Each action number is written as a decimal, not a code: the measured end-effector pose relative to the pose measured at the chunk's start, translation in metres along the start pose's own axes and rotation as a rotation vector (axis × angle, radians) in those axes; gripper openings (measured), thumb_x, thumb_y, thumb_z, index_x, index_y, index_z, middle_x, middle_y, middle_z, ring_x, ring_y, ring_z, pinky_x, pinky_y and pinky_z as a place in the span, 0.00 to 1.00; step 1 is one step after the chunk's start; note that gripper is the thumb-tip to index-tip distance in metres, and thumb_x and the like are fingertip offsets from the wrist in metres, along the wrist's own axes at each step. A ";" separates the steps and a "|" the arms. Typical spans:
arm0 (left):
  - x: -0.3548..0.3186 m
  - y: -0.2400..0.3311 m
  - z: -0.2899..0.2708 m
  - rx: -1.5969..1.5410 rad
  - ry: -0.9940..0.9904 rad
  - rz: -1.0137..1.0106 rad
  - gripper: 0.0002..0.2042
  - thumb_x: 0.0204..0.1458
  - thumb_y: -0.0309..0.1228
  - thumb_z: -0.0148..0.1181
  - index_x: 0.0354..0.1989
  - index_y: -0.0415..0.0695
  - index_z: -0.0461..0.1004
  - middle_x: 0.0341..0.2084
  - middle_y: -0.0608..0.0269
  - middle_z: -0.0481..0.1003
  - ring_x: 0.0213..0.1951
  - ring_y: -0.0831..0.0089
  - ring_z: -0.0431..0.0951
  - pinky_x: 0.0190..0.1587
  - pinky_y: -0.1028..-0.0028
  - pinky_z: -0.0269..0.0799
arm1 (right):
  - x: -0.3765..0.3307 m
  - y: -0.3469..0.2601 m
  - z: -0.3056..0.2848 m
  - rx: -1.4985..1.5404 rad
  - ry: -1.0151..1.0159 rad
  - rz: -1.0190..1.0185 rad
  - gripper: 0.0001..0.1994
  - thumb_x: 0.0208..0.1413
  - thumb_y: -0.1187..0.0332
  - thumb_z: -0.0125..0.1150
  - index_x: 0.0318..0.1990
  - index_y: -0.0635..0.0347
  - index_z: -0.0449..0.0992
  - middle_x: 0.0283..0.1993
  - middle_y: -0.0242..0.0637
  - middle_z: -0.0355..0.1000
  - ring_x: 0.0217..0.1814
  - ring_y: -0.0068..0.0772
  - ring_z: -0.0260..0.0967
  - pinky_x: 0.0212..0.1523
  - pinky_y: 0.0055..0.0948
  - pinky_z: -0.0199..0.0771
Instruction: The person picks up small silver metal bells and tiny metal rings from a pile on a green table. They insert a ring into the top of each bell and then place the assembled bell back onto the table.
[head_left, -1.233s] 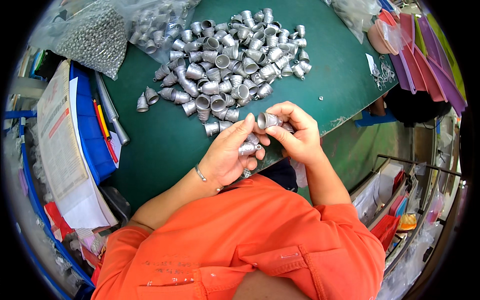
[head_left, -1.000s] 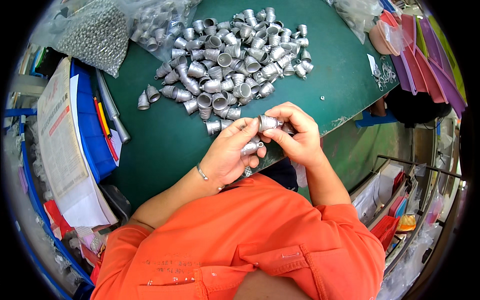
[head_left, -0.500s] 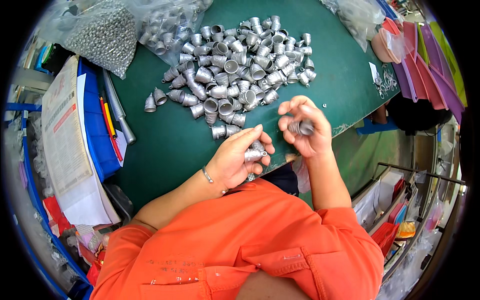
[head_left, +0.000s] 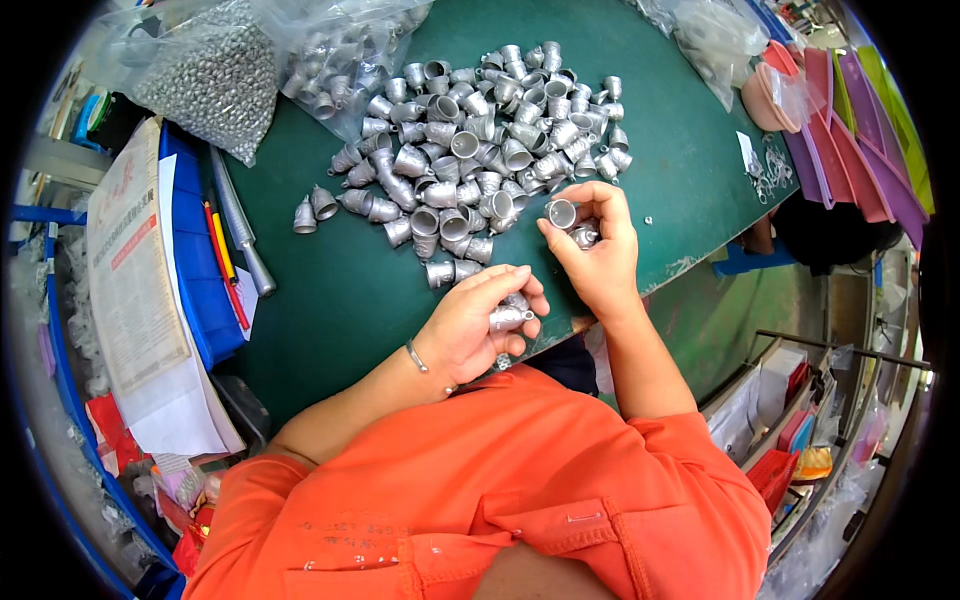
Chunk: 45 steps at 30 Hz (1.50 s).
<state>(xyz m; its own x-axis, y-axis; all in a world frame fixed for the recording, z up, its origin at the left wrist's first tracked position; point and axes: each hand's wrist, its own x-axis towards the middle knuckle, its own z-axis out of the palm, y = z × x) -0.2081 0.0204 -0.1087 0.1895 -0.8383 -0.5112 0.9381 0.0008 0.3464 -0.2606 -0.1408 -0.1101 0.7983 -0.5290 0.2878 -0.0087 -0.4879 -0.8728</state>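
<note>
Desk [head_left: 330,330], metal-cup heap [head_left: 440,132]: hands parted.
The right hand [head_left: 602,250] is now separated from the left hand [head_left: 468,325]; one cup [head_left: 562,214] is thus pinched by right fingers alone near the heap; further cups [head_left: 508,319] are cradled by curled left fingers.

The left grip [head_left: 470,325] partly hides its silver bells [head_left: 509,319].

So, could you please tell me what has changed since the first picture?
The right hand has moved away from the left hand, forward toward the pile of metal bells, still holding a bell. The left hand still holds its bells; the pile looks unchanged.
</note>
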 end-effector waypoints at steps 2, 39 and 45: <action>-0.001 0.000 0.000 -0.001 0.005 0.000 0.11 0.59 0.36 0.45 0.33 0.42 0.68 0.27 0.59 0.72 0.24 0.74 0.71 0.19 0.78 0.64 | -0.003 -0.002 0.002 -0.015 0.037 -0.090 0.18 0.40 0.77 0.66 0.39 0.60 0.66 0.34 0.32 0.67 0.29 0.23 0.66 0.29 0.23 0.67; -0.012 0.023 -0.005 0.774 0.612 1.534 0.05 0.57 0.24 0.48 0.41 0.40 0.66 0.33 0.60 0.68 0.31 0.78 0.69 0.32 0.82 0.66 | 0.056 -0.063 0.041 0.861 -0.480 0.799 0.14 0.58 0.55 0.50 0.35 0.56 0.70 0.25 0.34 0.69 0.22 0.26 0.67 0.13 0.21 0.65; -0.020 0.017 0.016 1.432 0.166 1.519 0.10 0.40 0.26 0.59 0.33 0.40 0.73 0.37 0.55 0.72 0.40 0.59 0.71 0.45 0.65 0.64 | -0.034 -0.051 0.025 1.452 -0.234 1.097 0.15 0.61 0.54 0.42 0.44 0.52 0.70 0.43 0.35 0.70 0.44 0.32 0.69 0.41 0.32 0.72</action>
<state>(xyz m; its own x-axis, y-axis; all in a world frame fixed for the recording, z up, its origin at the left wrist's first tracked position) -0.2001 0.0284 -0.0800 0.5079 -0.5368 0.6737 -0.7604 0.0882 0.6435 -0.2726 -0.0804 -0.0854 0.8517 0.0007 -0.5240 -0.1584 0.9536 -0.2561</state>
